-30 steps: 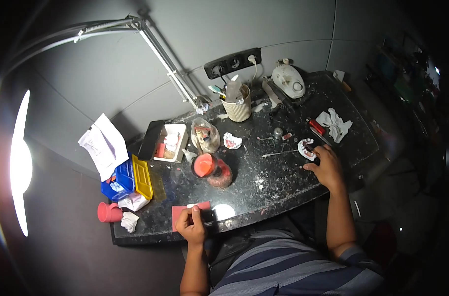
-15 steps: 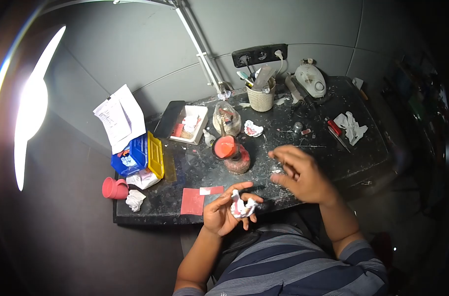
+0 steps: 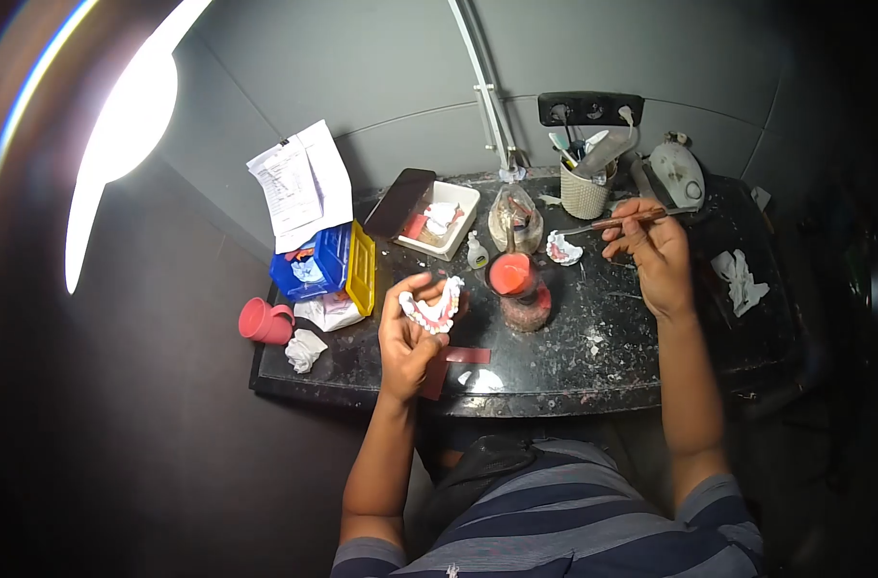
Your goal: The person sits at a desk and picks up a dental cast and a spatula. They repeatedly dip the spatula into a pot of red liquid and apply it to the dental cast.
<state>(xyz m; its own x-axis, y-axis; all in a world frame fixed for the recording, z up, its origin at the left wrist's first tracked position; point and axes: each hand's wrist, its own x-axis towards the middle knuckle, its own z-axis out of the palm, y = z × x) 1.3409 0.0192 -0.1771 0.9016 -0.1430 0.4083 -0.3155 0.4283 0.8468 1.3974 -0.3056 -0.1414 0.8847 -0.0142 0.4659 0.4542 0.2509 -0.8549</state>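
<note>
A white plaster dental model (image 3: 433,308) with a pink wax band along its arch rests in my left hand (image 3: 406,352), fingers behind it and thumb at its lower edge. My right hand (image 3: 659,258), raised over the right part of the table, pinches a wax knife (image 3: 620,222) by its brown handle. The thin metal blade points left, above or near a second dental model (image 3: 563,249) on the table. Between my hands stands a dark pan of red wax (image 3: 512,275) above a pink-stained round base (image 3: 526,310). Pink wax sheets (image 3: 466,355) lie beside my left hand, partly hidden.
Behind are a white box (image 3: 455,233) with a dark lid, a small bottle (image 3: 476,252), a plastic bag (image 3: 516,220) and a tool cup (image 3: 584,196). Blue and yellow bins (image 3: 314,265) and a pink mug (image 3: 264,322) stand left. Crumpled tissue (image 3: 741,283) lies right.
My right hand has moved up and away to the right and now holds the wax knife. My left hand has lifted and turned the dental model. The camera view has shifted.
</note>
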